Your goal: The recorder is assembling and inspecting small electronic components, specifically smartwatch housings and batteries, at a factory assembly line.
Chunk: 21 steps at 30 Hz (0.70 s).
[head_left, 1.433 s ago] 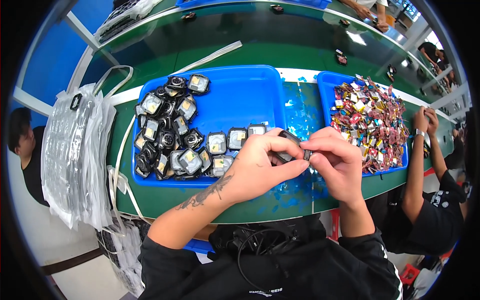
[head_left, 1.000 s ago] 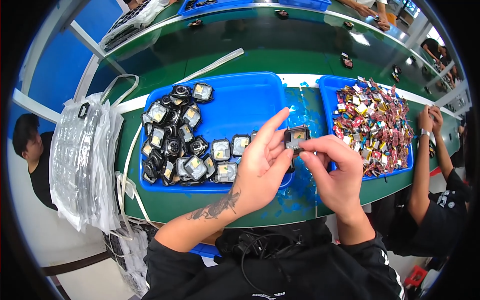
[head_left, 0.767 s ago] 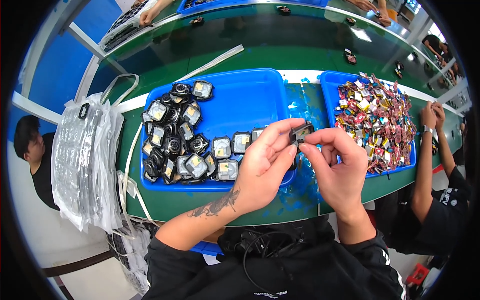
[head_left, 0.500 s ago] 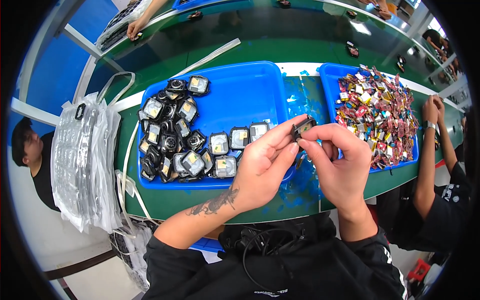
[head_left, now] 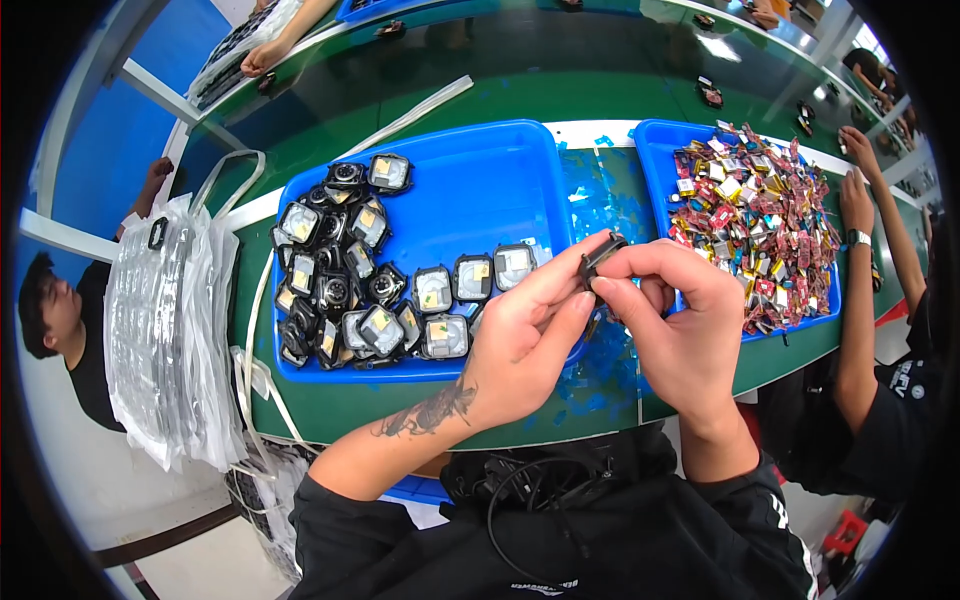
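Between my two hands is a black smartwatch case [head_left: 600, 258], turned nearly edge-on. My left hand [head_left: 530, 335] grips it between fingers and thumb on its left side. The thumb and bent forefinger of my right hand [head_left: 685, 305] pinch its right side. Fingers hide much of the case. Beyond my left hand lies a blue tray [head_left: 480, 190] with several black watch cases [head_left: 335, 290] heaped on its left, some showing pale square insides. A few more cases [head_left: 473, 277] lie in a loose row close to my left hand.
To the right, a second blue tray [head_left: 655, 150] holds a heap of small batteries and red circuit pieces [head_left: 755, 230]. Blue film scraps [head_left: 600, 190] litter the green table between trays. Plastic-wrapped stacked trays [head_left: 170, 330] stand left. A co-worker's arms [head_left: 858, 260] reach in at right.
The watch case has tilted, so its inner face shows less. My hands stay nearly in place. At right, a co-worker's hands have moved apart; a raised hand has appeared at far left.
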Each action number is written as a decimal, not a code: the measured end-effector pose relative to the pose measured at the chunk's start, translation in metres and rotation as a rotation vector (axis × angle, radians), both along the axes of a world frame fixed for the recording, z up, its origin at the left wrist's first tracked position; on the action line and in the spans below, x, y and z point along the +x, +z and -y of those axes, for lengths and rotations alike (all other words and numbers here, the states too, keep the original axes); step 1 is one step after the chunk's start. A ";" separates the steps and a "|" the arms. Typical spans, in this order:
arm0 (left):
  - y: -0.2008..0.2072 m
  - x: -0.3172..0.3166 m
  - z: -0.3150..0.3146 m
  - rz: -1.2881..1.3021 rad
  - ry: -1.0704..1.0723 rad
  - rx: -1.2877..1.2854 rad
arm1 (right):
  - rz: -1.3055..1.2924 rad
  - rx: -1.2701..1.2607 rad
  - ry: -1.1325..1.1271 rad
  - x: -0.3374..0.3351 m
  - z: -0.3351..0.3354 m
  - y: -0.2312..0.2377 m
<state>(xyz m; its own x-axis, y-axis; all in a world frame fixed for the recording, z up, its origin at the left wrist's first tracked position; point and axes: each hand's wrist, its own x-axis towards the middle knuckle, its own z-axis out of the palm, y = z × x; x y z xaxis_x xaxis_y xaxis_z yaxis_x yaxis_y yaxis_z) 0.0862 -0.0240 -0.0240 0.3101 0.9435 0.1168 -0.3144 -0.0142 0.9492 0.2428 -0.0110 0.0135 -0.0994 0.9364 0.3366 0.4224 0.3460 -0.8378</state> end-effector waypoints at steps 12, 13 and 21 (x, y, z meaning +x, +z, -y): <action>0.015 -0.005 0.005 -0.153 -0.055 -0.025 | -0.022 -0.036 -0.015 0.003 0.002 0.008; 0.016 -0.004 0.006 -0.137 -0.083 -0.047 | 0.042 0.011 -0.017 0.005 0.003 0.008; 0.004 0.002 0.006 -0.006 -0.028 -0.020 | -0.013 0.056 0.048 0.003 -0.009 -0.001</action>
<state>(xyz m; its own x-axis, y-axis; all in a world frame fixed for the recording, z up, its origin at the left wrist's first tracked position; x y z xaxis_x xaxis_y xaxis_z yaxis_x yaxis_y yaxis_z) 0.0878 -0.0299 -0.0197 0.3369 0.9367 0.0956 -0.3087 0.0139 0.9511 0.2462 -0.0017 0.0128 -0.1392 0.9102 0.3900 0.3936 0.4122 -0.8217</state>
